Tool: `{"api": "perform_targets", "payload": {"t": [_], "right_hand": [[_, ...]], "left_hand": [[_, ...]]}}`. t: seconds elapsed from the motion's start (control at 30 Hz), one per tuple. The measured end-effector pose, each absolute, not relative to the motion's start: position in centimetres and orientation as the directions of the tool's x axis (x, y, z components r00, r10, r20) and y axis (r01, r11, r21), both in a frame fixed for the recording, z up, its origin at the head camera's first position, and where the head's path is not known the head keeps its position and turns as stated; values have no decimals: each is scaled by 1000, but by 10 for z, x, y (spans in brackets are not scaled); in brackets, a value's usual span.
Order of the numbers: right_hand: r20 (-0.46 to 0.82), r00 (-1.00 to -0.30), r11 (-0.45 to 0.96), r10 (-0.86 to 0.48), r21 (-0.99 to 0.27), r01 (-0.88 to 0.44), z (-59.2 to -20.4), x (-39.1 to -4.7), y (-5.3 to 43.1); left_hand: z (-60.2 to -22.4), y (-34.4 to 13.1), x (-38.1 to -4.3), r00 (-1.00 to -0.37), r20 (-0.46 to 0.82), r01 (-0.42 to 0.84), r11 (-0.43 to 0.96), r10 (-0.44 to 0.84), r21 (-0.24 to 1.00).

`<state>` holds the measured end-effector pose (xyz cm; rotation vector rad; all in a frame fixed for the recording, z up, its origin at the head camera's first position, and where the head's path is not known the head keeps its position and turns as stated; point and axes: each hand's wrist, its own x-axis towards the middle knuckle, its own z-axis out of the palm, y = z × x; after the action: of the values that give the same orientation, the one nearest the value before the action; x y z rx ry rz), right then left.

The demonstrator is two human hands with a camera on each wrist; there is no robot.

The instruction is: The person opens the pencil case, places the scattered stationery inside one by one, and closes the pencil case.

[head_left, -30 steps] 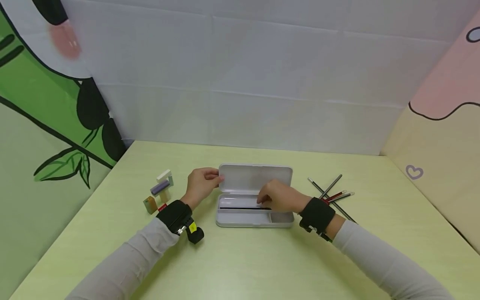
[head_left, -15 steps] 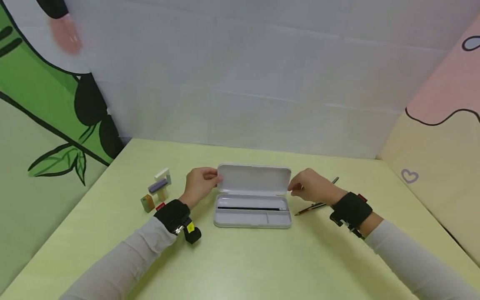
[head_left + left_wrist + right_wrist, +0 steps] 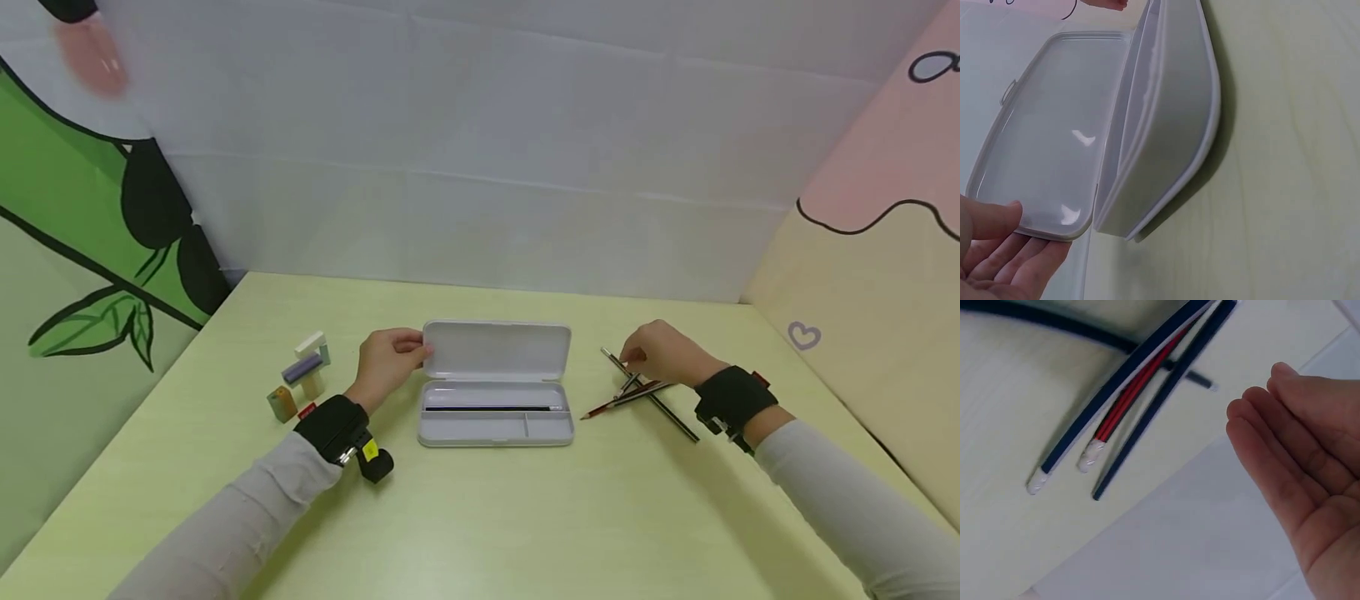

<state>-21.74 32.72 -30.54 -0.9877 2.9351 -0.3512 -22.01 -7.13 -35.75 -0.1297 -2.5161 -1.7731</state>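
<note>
A pale grey pencil case [image 3: 450,431] lies with its lid [image 3: 497,350] raised. My left hand [image 3: 386,364] pinches the lid at its left edge; in the left wrist view the thumb [image 3: 999,220] presses its inner face and the fingers sit behind. One dark pencil [image 3: 487,409] lies in the case's back compartment. Right of the case, my right hand [image 3: 672,354] hovers over a crossed pile of pencils, among them a red pencil [image 3: 600,410] and a dark pencil [image 3: 674,419]. In the right wrist view its bent fingers hold nothing, apart from the red-striped pencil [image 3: 1141,384].
Several small blocks stand at the left, including a purple block [image 3: 303,368], a white block [image 3: 310,344] and an orange-green block [image 3: 282,404]. A white wall [image 3: 480,225] rises behind the yellowish table [image 3: 480,517], with painted panels at both sides.
My right hand has withdrawn from the case, where the dark pencil lies, and moved right to above the pencil pile. The left hand keeps its hold on the lid.
</note>
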Motion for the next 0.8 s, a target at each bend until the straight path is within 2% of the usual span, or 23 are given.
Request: {"api": "perform_targets", "payload": {"t": [0.13, 0.4, 0.8], "right_hand": [[49, -818, 795, -573, -212, -569, -318, -224, 347], [72, -812, 785, -579, -220, -579, -345, -230, 369], [112, -800, 768, -590, -226, -599, -349, -243, 371]], "left_hand": [[-357, -71, -218, -996, 83, 90, 337, 34, 937], [-366, -70, -215, -997, 70, 78, 319, 39, 944], [-358, -71, -219, -995, 93, 98, 306, 31, 947]]}}
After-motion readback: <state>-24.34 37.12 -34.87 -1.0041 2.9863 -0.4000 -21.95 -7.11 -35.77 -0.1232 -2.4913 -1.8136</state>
